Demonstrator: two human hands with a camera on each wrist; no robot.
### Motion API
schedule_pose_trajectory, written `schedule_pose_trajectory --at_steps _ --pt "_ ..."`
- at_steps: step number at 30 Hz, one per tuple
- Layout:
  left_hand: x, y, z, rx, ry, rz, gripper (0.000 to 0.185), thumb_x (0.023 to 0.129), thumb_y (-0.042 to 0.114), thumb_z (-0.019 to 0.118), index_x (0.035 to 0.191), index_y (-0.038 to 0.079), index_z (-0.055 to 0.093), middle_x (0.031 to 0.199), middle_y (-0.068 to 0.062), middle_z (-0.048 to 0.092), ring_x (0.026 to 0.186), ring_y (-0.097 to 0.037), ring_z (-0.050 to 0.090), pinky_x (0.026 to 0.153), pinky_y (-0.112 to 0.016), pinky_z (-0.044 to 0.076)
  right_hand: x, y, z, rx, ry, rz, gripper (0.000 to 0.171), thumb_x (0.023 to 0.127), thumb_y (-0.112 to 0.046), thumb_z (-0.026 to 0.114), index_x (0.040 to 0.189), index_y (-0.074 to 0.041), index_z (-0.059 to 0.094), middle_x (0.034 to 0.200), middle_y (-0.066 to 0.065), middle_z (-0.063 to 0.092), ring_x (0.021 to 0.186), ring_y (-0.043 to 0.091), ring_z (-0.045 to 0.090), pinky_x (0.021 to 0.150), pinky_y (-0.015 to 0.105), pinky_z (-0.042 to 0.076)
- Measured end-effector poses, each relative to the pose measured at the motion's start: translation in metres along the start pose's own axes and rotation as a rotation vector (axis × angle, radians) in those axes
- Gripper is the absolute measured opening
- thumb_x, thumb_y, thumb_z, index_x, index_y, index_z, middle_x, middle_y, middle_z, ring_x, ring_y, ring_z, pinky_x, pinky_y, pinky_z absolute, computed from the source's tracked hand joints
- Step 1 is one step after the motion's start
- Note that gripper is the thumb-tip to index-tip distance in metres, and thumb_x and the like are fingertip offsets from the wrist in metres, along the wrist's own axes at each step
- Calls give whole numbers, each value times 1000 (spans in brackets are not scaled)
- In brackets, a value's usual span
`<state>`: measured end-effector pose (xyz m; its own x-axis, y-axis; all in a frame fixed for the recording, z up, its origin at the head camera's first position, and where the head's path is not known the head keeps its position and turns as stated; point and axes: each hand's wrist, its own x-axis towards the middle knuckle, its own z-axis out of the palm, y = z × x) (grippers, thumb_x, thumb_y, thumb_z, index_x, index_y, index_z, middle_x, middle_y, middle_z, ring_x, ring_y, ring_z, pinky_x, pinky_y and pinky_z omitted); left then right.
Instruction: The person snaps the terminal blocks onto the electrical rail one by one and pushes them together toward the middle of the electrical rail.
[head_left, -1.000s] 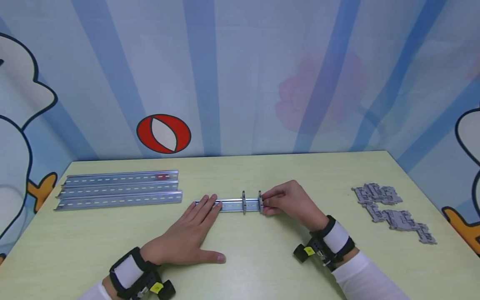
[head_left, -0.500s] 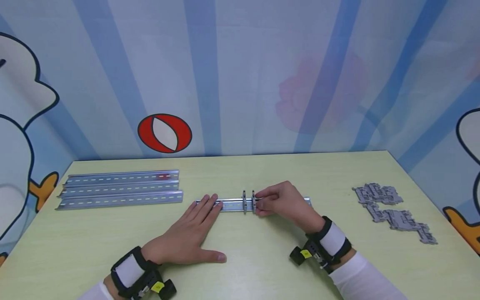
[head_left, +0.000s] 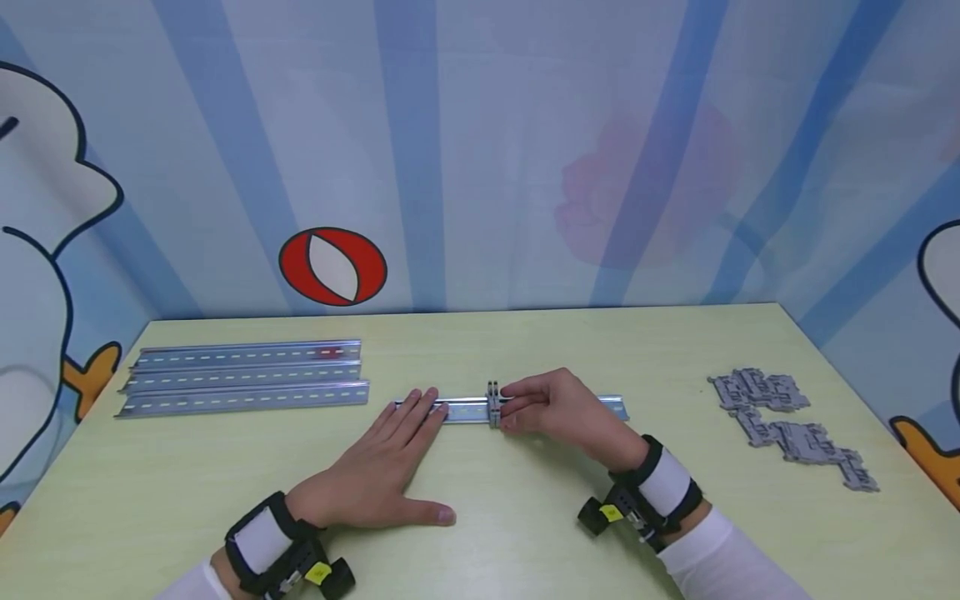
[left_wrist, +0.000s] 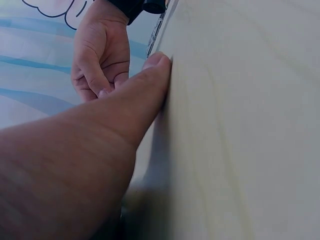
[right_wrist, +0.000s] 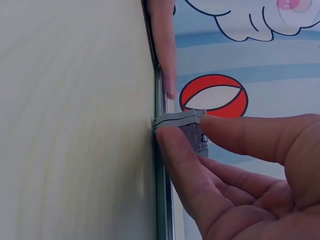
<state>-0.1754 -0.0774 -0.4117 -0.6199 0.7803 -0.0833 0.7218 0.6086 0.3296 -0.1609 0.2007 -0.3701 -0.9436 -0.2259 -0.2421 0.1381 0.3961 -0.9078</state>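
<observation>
Near the middle of the tabletop (head_left: 525, 517), a metal rail (head_left: 465, 409) is lying. The left hand (head_left: 378, 475) is pressing flat, fingers straight, on its left end. The right hand (head_left: 555, 408) is pinching grey terminal blocks (head_left: 493, 403) clipped mid-rail.

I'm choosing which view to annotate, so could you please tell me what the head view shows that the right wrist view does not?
Only the head view shows the three spare slotted metal rails, the pile of loose grey plastic clips and the whole left hand. Only the right wrist view shows the right hand pinching the two grey clips together on the rail. Both show the slotted metal rail on the pale green table.
</observation>
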Motion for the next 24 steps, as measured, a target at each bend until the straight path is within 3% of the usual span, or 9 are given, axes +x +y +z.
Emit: schedule_pose_trajectory --at_steps 8,15,21,24 --pt "0 0 0 -4 -1 -2 118 75 87 45 158 15 3 165 -4 -6 151 -24 -8 121 -48 2 -3 -5 -6 -60 -30 -4 41 89 -16 71 128 -4 63 105 7 74 96 15 69 84 30 54" --pt "1 0 3 10 2 -7 118 74 87 45 158 16 3 165 -3 -6 151 -23 -8 121 -47 2 -20 -18 -29 -84 -14 -74 41 90 -21 71 127 -7 63 114 11 71 101 18 68 88 36 54" --pt "0 -1 3 -3 13 5 117 75 87 45 158 15 4 165 -4 -5 151 -24 -8 121 -48 2 -39 -38 -54 -108 29 -126 38 91 -27 70 125 -12 64 117 6 69 102 19 68 89 40 54" --pt "0 -2 3 -6 15 8 117 75 87 45 158 15 4 165 -4 -6 151 -24 -8 121 -48 2 -52 -46 -69 -208 88 -161 37 92 -30 68 125 -13 64 116 5 70 99 17 69 85 37 56"
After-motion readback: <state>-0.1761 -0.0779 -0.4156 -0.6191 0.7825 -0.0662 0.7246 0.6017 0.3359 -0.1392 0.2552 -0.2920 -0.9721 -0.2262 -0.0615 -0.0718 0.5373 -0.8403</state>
